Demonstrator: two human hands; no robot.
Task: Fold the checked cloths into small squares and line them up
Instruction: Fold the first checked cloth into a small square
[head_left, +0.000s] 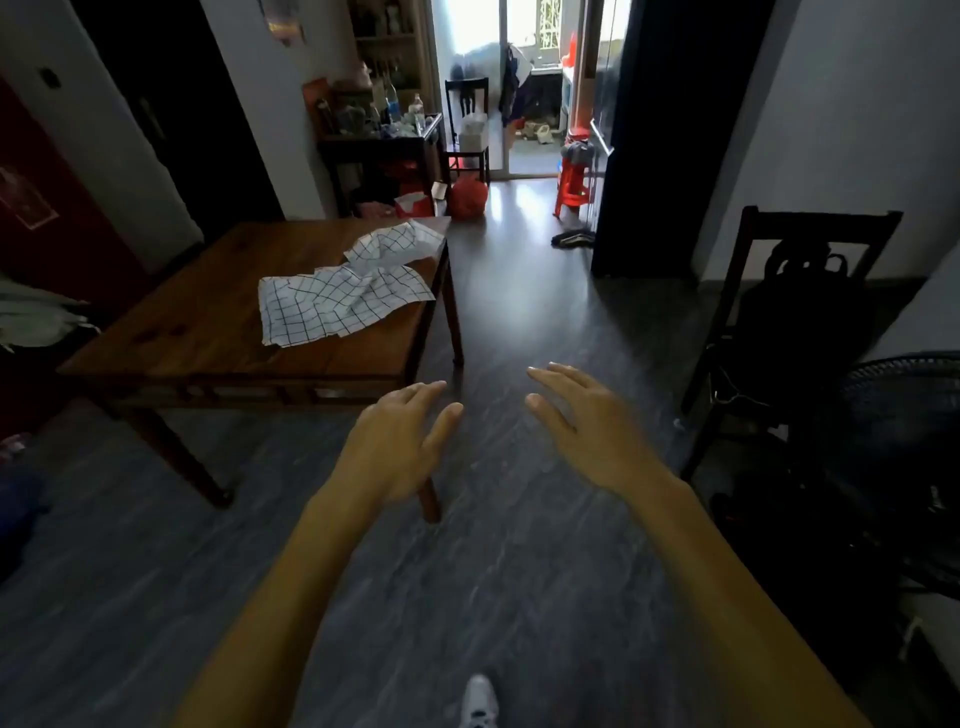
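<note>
Two checked cloths lie unfolded on the wooden table (208, 332), toward its far right part. Near cloth (337, 304): white with a dark grid, spread out but rumpled, one corner reaching close to the table's right edge. Far cloth (397, 244): same pattern, crumpled into a loose heap at the far right corner, its lower edge touching or overlapping the near cloth. Neither is folded into a square. Both hands are held out in front of the body over the dark floor (519, 545), palms down, well short of the cloths and touching nothing. Left hand (400, 447): fingers straight and loosely together, thumb set apart to the right; seen just off the table's near right corner, in front of the near right leg. Right hand (587, 421): fingers relaxed and slightly spread, thumb apart to the left, pointing toward the left hand. A gap of floor shows between the two hands. One pale shoe (479, 701) shows at the bottom edge, between the forearms. Dark chair (810, 291) stands against the right wall with a black bag on its seat; part of a fan (904, 405) beside it. A cluttered shelf (379, 135) with bottles stands beyond the table, a red stool (571, 182) near the bright doorway.
</note>
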